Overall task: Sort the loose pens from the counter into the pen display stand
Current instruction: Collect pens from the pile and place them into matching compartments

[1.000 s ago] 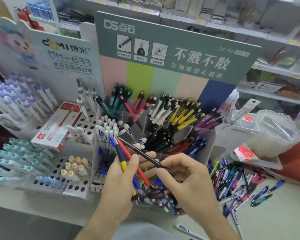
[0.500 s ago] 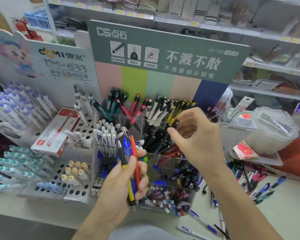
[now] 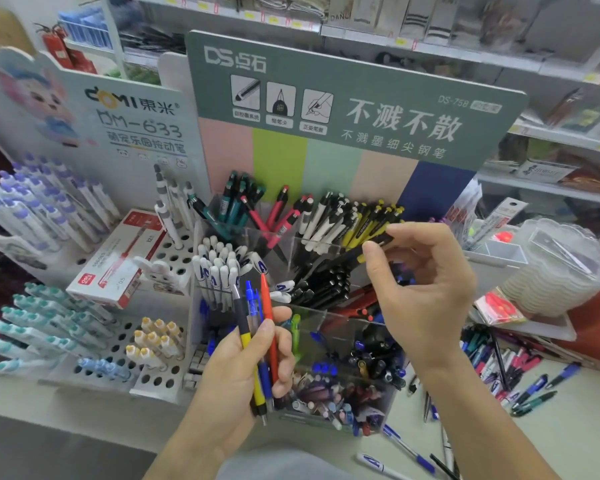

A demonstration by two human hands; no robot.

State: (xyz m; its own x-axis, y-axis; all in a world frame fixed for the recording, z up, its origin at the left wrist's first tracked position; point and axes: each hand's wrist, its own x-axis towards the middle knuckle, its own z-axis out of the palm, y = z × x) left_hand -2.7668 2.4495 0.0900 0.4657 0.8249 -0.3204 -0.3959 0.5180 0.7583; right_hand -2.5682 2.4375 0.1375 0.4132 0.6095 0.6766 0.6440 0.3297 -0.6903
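Observation:
The clear acrylic pen display stand (image 3: 321, 315) sits under a green sign, its compartments sorted by colour: teal, red, white, yellow, black, blue. My left hand (image 3: 238, 379) grips a small bunch of pens (image 3: 257, 327) upright in front of the stand: a yellow-and-black one, blue ones and a red one. My right hand (image 3: 430, 296) reaches to the back row and pinches the end of a black pen (image 3: 381, 241) between thumb and forefinger, among the yellow pens (image 3: 361, 226). Loose pens (image 3: 513, 368) lie scattered on the counter to the right.
A white perforated stand (image 3: 118, 344) on the left carries purple, teal and yellow-capped pens and a red-and-white pen box (image 3: 118, 258). A frosted plastic container (image 3: 561, 271) stands at the right. More loose pens (image 3: 406, 452) lie near the counter's front edge. Store shelves fill the background.
My right hand took a black pen from the left hand's bunch and carried it up to the back row by the yellow pens. The left hand kept hold of its bunch.

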